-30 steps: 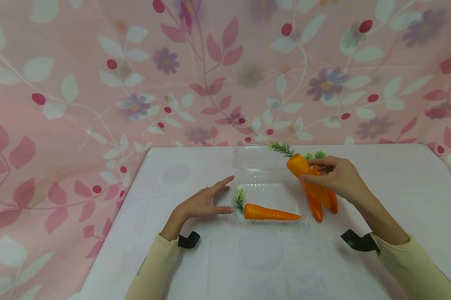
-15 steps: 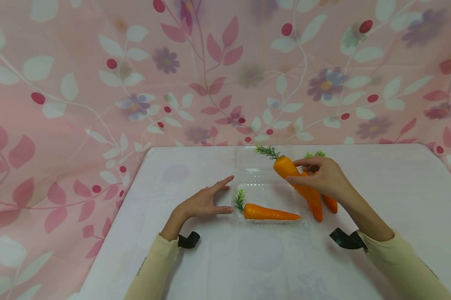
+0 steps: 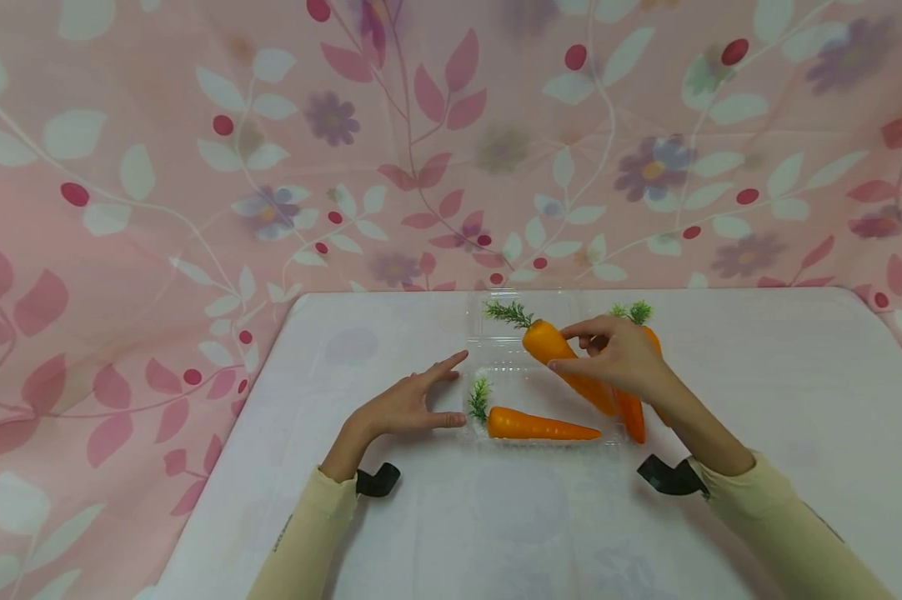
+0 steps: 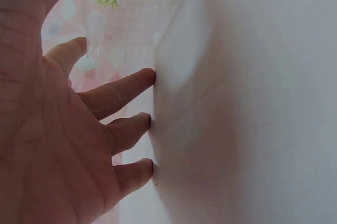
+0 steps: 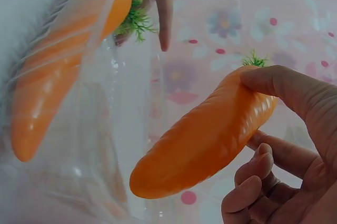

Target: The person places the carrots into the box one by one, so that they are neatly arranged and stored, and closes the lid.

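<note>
One carrot (image 5: 200, 137) is pinched toward its leafy end by the right hand (image 3: 623, 358), leaving the tip free. The left hand (image 3: 402, 407), fingers spread, probably steadies the clear container (image 3: 541, 387).

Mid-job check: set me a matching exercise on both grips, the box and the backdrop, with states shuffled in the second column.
Column one:
1 Left grip
2 Right grip
3 Box
4 Backdrop

Column two:
A see-through
B pink, floral
C spread, holding nothing
D pinches a carrot

Pairs: 1-C; 2-D; 3-A; 4-B
</note>
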`<state>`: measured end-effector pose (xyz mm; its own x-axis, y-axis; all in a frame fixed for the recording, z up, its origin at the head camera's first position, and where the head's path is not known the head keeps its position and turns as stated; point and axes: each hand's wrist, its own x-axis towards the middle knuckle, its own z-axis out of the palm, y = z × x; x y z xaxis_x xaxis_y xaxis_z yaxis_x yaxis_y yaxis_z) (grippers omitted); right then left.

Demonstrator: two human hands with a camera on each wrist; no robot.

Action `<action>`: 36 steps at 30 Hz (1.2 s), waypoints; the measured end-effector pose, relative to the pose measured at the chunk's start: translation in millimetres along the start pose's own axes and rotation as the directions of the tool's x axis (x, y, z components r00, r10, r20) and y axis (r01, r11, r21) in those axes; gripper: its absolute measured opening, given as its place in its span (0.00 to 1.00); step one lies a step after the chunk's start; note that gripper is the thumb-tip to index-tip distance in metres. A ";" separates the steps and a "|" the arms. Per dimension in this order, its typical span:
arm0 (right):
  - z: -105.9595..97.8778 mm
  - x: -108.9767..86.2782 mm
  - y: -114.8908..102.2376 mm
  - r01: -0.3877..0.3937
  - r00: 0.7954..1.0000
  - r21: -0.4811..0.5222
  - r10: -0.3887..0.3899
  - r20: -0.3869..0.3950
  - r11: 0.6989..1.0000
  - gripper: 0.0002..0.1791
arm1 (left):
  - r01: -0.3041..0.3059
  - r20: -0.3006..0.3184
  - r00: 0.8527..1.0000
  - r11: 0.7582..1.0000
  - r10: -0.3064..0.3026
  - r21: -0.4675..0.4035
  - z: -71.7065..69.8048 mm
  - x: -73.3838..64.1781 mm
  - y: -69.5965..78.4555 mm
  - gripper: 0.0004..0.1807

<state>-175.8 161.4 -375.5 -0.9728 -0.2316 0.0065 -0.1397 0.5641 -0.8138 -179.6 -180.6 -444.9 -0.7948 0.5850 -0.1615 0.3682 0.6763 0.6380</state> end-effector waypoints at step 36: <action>39.8 9.1 22.0 0.081 0.981 -0.113 -0.060 0.183 0.990 0.18 | 0.017 0.011 1.000 1.000 -0.018 0.006 -1.7 0.0 1.9 0.53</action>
<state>-180.4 140.1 -416.5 -0.9126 -0.4057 -0.0511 -0.2383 0.6292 -0.7398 -179.7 -180.1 -442.4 -0.7955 0.5782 -0.1813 0.3571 0.6891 0.6306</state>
